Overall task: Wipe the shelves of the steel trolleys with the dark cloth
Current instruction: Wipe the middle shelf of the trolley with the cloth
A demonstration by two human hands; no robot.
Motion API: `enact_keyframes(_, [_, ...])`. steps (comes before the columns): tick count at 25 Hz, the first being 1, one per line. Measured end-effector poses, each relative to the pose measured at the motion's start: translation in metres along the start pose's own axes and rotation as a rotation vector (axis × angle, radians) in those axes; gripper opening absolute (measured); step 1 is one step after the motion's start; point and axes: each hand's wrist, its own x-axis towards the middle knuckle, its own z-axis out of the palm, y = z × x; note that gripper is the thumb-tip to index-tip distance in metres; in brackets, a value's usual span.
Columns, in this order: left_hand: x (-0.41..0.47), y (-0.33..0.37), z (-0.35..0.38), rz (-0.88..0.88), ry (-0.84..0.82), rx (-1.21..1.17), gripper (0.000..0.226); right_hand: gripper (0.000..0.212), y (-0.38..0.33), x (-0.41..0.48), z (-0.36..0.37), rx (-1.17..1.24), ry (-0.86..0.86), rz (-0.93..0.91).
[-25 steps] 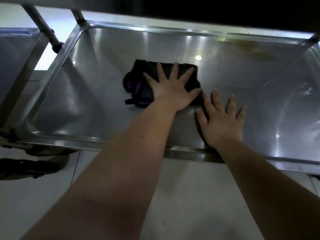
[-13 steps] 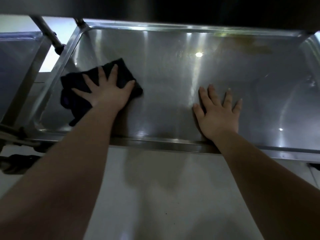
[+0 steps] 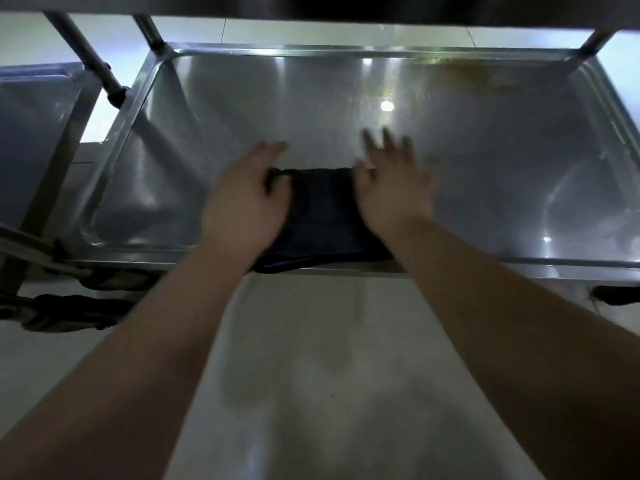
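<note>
Fingers of the right hand are spread and straight, gripping nothing, its thumb side against the 3 o'clock edge of the dark cloth. The left hand sits at the cloth's 9 o'clock with its thumb at the corner. Blur hides whether it pinches. The cloth lies folded at 6 o'clock on the steel shelf, lapping over the near rim. A brownish smear marks the shelf at 1 o'clock. A second trolley shelf stands at 9 o'clock.

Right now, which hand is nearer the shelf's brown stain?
Right. The right hand is left of the brown stain; the left hand is farther left, beyond the dark cloth.
</note>
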Motion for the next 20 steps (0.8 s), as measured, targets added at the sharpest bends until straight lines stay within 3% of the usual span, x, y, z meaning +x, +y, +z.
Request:
enact_keyframes(1, [0.003,-0.015,-0.015,-0.036,0.079,0.011,0.046,0.054,-0.029,-0.007,0.006,-0.032,-0.015,-0.119])
enact_keyframes(3, [0.007,-0.036,-0.025,-0.093,0.059,0.114,0.045,0.058,-0.075,-0.027,0.024,-0.067,-0.175,-0.265])
enact_keyframes(5, [0.009,-0.04,-0.011,-0.112,-0.054,0.144,0.044,0.06,-0.086,-0.036,0.038,-0.116,-0.314,-0.256])
enact_keyframes(7, [0.013,-0.036,0.006,-0.157,-0.124,0.085,0.045,0.061,-0.073,-0.034,0.041,-0.171,-0.312,-0.243])
enact_keyframes(11, [0.011,-0.05,0.023,-0.018,-0.263,0.401,0.051,0.061,-0.004,-0.015,0.026,-0.223,-0.217,-0.203])
enact_keyframes(14, [0.01,-0.053,0.029,0.014,-0.261,0.501,0.052,0.061,0.103,-0.004,-0.006,-0.244,-0.178,-0.033])
enact_keyframes(17, [0.007,-0.04,0.033,0.004,-0.234,0.525,0.052,0.061,0.2,-0.018,-0.039,-0.254,-0.228,0.154])
enact_keyframes(20, [0.009,-0.02,0.031,0.036,-0.214,0.679,0.05,0.062,0.222,-0.024,-0.051,-0.259,-0.32,0.189])
